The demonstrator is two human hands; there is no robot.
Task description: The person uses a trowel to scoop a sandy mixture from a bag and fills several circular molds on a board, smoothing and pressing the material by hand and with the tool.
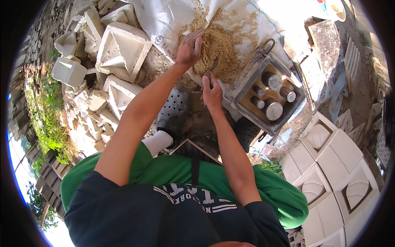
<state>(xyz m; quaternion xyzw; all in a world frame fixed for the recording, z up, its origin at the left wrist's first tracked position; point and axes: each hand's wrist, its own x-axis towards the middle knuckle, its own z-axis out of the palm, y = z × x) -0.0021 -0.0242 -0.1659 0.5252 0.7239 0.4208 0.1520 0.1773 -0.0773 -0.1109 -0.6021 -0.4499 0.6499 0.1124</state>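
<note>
Dark curved tool [213,66], long axis pointing forward, tip at sand [221,44]

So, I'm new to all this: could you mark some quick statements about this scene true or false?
1. The right hand holds a dark tool. True.
2. The sandy pile is in a bucket. False: it lies on a white sheet.
3. Five cylinders are inside the open box. True.
4. The left hand is in that box. False: it is at the edge of the sandy pile.
5. The left shoe has holes. True.
</note>
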